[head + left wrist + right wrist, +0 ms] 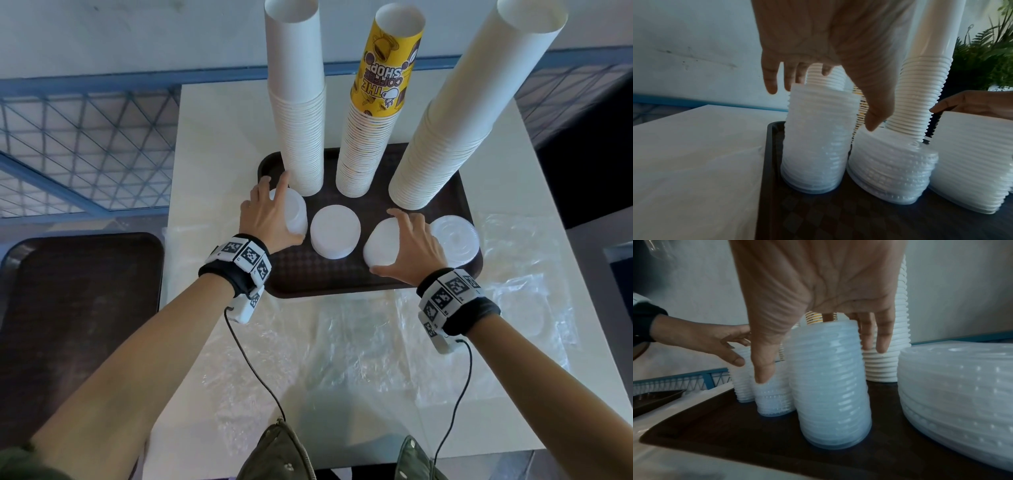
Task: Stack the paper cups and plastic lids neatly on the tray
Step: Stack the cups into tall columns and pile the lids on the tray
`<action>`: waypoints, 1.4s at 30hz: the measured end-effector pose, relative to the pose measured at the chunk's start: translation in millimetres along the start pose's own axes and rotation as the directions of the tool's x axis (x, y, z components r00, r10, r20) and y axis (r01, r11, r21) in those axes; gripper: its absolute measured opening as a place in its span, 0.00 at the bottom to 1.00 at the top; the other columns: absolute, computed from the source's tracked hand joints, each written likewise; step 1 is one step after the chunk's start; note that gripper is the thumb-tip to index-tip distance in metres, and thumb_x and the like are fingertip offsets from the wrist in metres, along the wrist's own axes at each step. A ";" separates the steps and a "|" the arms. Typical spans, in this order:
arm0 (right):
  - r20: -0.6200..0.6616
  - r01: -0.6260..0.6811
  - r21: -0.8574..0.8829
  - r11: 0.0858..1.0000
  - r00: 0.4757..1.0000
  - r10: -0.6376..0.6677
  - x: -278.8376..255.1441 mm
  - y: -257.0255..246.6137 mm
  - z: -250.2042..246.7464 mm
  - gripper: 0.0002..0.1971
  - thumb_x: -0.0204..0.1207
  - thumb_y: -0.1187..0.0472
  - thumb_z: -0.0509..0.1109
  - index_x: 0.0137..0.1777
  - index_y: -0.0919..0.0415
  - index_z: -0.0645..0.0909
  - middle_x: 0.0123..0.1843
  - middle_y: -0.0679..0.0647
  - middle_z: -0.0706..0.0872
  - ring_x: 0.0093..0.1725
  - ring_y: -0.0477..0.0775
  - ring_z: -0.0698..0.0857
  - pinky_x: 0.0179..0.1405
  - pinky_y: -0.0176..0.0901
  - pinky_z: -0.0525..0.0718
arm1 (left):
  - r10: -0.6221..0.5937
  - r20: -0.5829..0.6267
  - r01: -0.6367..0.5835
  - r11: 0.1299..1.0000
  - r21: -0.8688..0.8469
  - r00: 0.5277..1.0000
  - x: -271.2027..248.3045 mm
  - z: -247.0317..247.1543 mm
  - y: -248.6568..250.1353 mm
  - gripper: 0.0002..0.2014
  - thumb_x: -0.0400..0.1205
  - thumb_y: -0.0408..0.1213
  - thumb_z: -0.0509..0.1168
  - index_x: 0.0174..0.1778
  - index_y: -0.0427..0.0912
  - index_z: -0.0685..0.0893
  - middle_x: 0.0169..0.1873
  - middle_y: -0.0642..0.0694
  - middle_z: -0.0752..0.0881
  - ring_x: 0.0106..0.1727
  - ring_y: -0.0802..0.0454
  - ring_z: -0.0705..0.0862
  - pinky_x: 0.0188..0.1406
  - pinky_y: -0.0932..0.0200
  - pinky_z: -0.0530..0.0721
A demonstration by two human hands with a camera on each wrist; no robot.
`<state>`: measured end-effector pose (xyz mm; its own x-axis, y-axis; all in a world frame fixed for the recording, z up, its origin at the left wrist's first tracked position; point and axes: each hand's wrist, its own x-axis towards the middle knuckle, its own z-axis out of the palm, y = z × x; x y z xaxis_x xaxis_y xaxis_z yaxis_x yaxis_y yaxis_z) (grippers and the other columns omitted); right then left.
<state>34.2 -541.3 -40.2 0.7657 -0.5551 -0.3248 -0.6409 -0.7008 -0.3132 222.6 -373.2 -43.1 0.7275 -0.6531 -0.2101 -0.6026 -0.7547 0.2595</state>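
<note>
A dark brown tray (pixel 342 277) carries three tall cup stacks at its back: a white one (pixel 301 137), one topped by a yellow printed cup (pixel 370 137), and a leaning white one (pixel 442 144). Four stacks of translucent lids stand in front. My left hand (pixel 274 212) is spread over the leftmost lid stack (pixel 296 216) (pixel 816 146), fingers straight around its top. My right hand (pixel 411 246) (pixel 818 288) spans the third lid stack (pixel 380 246) (pixel 830 386), which tilts, with the thumb on its left and the fingers behind. The second lid stack (pixel 335 231) and the fourth lid stack (pixel 454 240) stand untouched.
A second brown tray (pixel 78 308) lies to the left of the white table (pixel 222 137). Crumpled clear plastic wrap (pixel 342 342) covers the table's near side and right. A blue railing (pixel 85 144) runs at the left, beyond the table.
</note>
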 end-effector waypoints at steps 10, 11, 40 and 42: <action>-0.092 0.074 0.036 0.997 0.993 -0.071 -11.6 0.0 8.7 0.33 0.78 0.41 0.60 0.79 0.54 0.59 0.79 0.65 0.62 0.77 0.65 0.65 0.72 0.61 0.68 | 0.200 -0.074 -0.199 0.980 0.020 0.977 -11.8 12.5 -9.7 0.31 0.79 0.44 0.65 0.77 0.39 0.65 0.71 0.28 0.67 0.71 0.31 0.68 0.63 0.36 0.78; -0.092 0.081 0.034 0.996 0.993 -0.078 -11.5 0.4 9.2 0.32 0.78 0.42 0.60 0.79 0.54 0.59 0.78 0.65 0.62 0.76 0.66 0.65 0.72 0.61 0.69 | 0.201 -0.068 -0.201 0.980 0.009 0.977 -11.3 12.7 -9.9 0.30 0.80 0.43 0.64 0.77 0.39 0.64 0.72 0.29 0.66 0.73 0.31 0.66 0.65 0.37 0.76; -0.185 0.058 -0.138 0.989 0.979 -0.083 -28.1 1.6 20.0 0.45 0.68 0.29 0.42 0.82 0.53 0.42 0.84 0.61 0.40 0.83 0.63 0.43 0.78 0.66 0.41 | 0.237 0.023 -0.238 0.956 0.173 0.971 -18.8 10.9 -11.4 0.42 0.80 0.57 0.57 0.82 0.43 0.41 0.82 0.35 0.43 0.83 0.39 0.44 0.78 0.35 0.47; -0.200 0.049 -0.112 0.992 0.977 -0.071 -33.4 5.7 18.7 0.45 0.69 0.31 0.47 0.82 0.53 0.42 0.84 0.61 0.42 0.83 0.63 0.44 0.79 0.67 0.42 | 0.229 0.055 -0.236 0.954 0.184 0.972 -21.3 10.5 -12.1 0.42 0.80 0.56 0.59 0.81 0.43 0.43 0.82 0.36 0.44 0.83 0.39 0.45 0.78 0.35 0.49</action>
<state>4.0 -518.4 -47.8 0.8045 -0.5823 -0.1169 -0.5925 -0.7731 -0.2264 210.9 -350.8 -51.7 0.5506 -0.8112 -0.1968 -0.8070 -0.5776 0.1233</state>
